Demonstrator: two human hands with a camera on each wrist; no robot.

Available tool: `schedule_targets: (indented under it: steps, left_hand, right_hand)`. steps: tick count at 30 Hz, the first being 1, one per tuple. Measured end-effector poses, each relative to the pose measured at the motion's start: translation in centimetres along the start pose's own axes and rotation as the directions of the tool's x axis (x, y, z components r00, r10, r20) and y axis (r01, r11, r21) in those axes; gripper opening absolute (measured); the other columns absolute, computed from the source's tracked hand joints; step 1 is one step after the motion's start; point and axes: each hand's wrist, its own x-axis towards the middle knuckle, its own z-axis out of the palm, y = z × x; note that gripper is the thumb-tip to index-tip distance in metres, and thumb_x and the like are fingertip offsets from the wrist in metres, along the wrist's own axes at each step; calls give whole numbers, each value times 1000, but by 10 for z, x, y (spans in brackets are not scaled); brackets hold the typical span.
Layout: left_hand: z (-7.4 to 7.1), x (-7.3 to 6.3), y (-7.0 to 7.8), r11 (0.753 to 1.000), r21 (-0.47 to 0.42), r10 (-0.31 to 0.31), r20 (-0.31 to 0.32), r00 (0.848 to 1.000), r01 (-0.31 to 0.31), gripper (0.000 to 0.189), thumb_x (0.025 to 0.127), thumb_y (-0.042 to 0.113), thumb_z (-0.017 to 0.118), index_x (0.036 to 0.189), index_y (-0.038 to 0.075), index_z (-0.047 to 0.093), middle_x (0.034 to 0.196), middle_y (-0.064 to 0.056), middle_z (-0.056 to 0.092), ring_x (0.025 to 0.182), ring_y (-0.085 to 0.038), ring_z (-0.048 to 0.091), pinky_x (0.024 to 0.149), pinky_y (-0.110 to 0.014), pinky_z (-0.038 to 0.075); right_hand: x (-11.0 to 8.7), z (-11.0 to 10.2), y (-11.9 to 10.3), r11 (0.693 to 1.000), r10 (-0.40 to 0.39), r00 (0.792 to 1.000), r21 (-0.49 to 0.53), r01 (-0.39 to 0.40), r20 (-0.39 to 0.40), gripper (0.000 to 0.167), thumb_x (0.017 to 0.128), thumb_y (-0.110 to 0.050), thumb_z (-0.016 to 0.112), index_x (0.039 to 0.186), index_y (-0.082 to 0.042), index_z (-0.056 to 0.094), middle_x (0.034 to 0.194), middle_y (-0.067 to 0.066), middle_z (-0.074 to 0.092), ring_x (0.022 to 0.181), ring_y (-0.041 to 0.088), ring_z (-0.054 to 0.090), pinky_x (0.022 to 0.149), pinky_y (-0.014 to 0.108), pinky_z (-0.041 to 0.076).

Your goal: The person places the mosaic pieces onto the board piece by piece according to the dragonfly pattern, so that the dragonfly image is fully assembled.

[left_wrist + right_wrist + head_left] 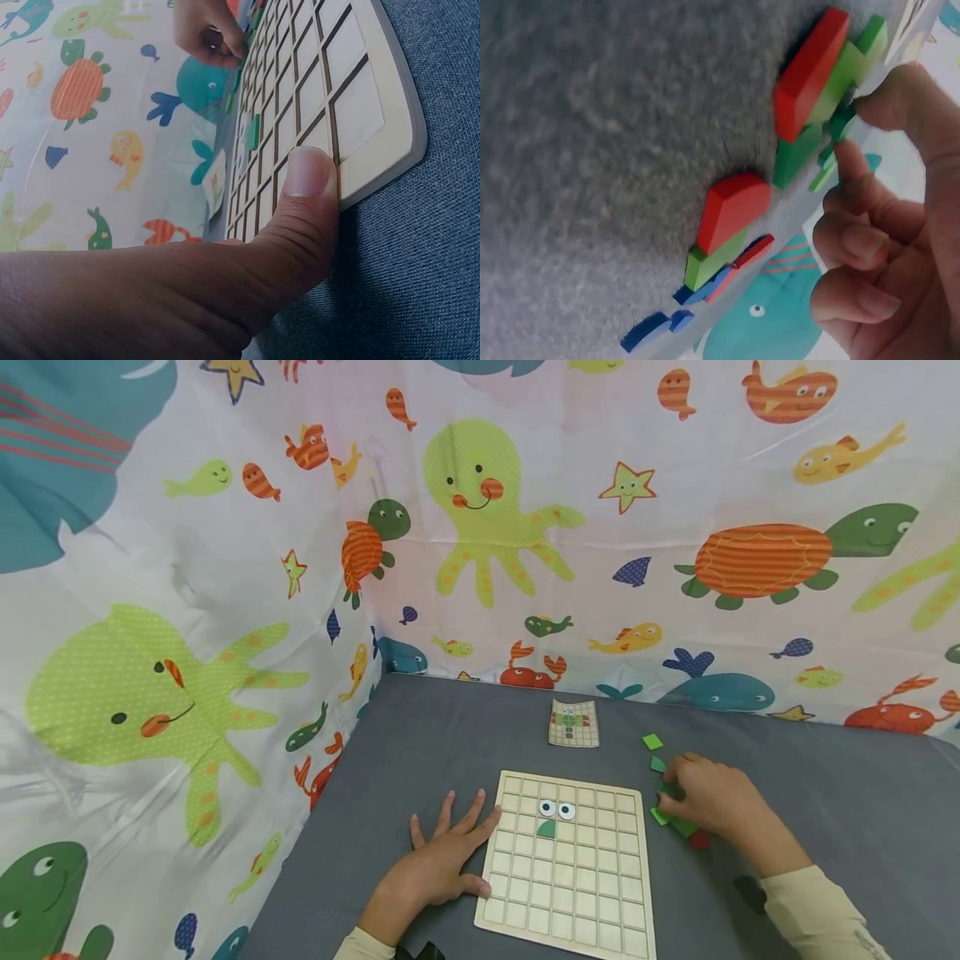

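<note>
A pale wooden grid board [562, 902] lies on the grey cloth. Two round eye pieces [567, 812] and a green quarter-round piece [547, 829] sit in its upper cells. My left hand [438, 860] is spread flat at the board's left side, its thumb [306, 176] resting on the frame near a corner. To the right of the board, my right hand [712, 793] pinches a small dark green piece [841, 124] between thumb and forefinger, low among the loose tiles. The other fingers are curled. In the head view this hand hides part of the tiles.
A small picture card [573, 724] with a gridded design lies behind the board. Loose tiles lie around the right hand: a light green square [652, 742], red pieces [810, 75] and blue pieces [645, 331]. A sea-animal curtain [525, 568] hangs behind and at the left.
</note>
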Motion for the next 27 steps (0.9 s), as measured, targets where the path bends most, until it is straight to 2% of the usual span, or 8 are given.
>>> schedule_targets:
  steps: [7,14,20,27]
  left_hand:
    - [0,0,0,1000,3,4,1,1000,-4,107,83,45,81,171,33,21,179,-3,7,161,-46,-10,108,-91,-5]
    - [0,-2,1,1000,8,6,-6,1000,-6,108,82,45,82,171,33,22,179,-3,8,161,-46,-9,108,-91,-4]
    - [-1,0,1,1000,10,2,-3,1000,-2,107,83,45,82,171,33,22,179,-3,7,161,-46,-9,108,-91,-5]
    - [0,0,1,1000,9,7,-3,1000,-7,107,83,45,81,171,32,22,179,-4,7,161,-47,-8,108,-91,-4]
  right_hand:
    - [-7,-11,-16,999,-16,1000,43,16,2,25,90,-35,81,102,-15,76,103,-1,67,78,9,58,59,37,53]
    - [-13,-16,-46,990,-102,993,93,107,-53,20,92,-32,79,103,-18,73,94,-6,63,74,4,57,54,25,45]
    - [-10,-9,-71,979,-168,984,109,174,-68,20,92,-33,80,104,-20,71,92,-9,60,66,-1,47,52,24,41]
    - [-8,9,-101,956,-249,968,151,253,-44,19,92,-33,80,103,-20,71,97,-10,63,73,0,58,55,24,46]
